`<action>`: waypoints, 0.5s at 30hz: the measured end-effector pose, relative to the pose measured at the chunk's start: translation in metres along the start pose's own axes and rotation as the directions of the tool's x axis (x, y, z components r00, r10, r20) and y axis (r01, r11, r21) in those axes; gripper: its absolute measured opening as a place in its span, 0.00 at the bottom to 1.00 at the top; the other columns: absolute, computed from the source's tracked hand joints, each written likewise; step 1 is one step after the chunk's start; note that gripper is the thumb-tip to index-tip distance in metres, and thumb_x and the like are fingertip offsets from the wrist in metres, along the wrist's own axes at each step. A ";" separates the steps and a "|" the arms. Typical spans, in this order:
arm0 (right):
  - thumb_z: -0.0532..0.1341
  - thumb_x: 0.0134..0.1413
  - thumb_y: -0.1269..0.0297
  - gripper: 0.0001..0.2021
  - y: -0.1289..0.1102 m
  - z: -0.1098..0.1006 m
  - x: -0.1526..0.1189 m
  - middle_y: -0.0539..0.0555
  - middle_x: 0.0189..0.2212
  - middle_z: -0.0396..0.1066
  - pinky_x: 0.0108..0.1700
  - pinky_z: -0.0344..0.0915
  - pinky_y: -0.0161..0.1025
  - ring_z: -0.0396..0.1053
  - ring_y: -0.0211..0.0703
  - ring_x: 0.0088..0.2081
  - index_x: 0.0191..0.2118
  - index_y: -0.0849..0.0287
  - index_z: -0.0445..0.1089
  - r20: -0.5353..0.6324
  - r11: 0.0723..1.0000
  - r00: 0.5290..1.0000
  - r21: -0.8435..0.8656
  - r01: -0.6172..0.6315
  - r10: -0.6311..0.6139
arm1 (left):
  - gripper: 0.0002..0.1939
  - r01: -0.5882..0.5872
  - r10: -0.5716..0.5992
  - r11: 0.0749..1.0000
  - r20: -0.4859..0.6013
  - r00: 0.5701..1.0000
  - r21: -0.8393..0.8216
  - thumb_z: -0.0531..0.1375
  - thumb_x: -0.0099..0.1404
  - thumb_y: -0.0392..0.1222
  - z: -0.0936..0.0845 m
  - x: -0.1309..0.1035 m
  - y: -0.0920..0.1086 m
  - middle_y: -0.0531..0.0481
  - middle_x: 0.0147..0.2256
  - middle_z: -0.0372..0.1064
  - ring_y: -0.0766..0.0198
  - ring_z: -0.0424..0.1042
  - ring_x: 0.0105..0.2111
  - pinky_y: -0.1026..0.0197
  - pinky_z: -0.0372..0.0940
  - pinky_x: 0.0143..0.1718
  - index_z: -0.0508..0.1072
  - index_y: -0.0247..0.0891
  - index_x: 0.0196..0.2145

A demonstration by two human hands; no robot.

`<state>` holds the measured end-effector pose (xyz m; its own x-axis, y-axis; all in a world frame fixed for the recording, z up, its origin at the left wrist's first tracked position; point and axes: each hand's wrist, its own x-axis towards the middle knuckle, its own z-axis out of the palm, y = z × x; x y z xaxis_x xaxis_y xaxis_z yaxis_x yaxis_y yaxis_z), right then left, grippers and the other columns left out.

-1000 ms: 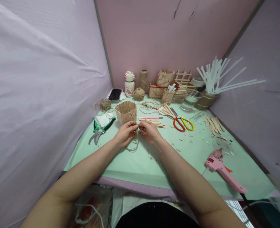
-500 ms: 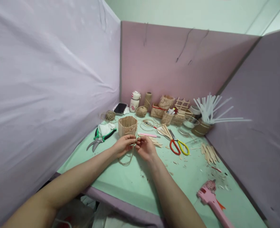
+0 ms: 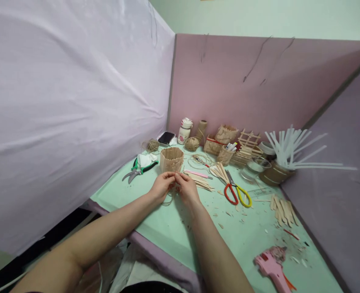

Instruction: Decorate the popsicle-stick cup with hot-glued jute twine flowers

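My left hand and my right hand meet fingertip to fingertip, both pinched on thin twine. A loop of the twine hangs beneath them onto the green cloth. Just behind my hands stands a basket made of wooden sticks, open at the top. Flat wooden sticks and a pink pen-like tool lie to the right of my right hand. The exact spot where the fingers hold the twine is too small to make out.
Green-handled pruners lie left of the basket. Scissors, loose sticks and a pink glue gun are on the right. A bottle, twine balls, stick containers, a glass bowl and white glue sticks line the back.
The view has turned, so the scene sits further right. My hands have come closer together, fingertips now touching, and less of the twine loop shows.
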<state>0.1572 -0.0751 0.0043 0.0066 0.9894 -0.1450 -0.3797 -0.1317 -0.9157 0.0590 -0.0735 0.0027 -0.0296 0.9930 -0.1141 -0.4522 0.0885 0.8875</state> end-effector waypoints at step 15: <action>0.69 0.36 0.51 0.15 -0.002 -0.008 0.000 0.48 0.22 0.69 0.28 0.54 0.35 0.60 0.36 0.25 0.25 0.59 0.75 -0.056 0.986 0.996 -0.156 0.062 -0.072 | 0.24 -0.192 0.218 0.851 0.003 0.976 0.489 0.72 0.42 0.41 -0.042 0.006 0.009 0.48 0.35 0.72 0.59 0.73 0.36 0.55 0.67 0.42 0.67 0.37 0.36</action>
<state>0.1655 -0.0751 0.0033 0.0859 0.9913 -0.0997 -0.2294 -0.0777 -0.9702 0.0176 -0.0705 -0.0086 -0.1248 0.9886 0.0839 0.0566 -0.0773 0.9954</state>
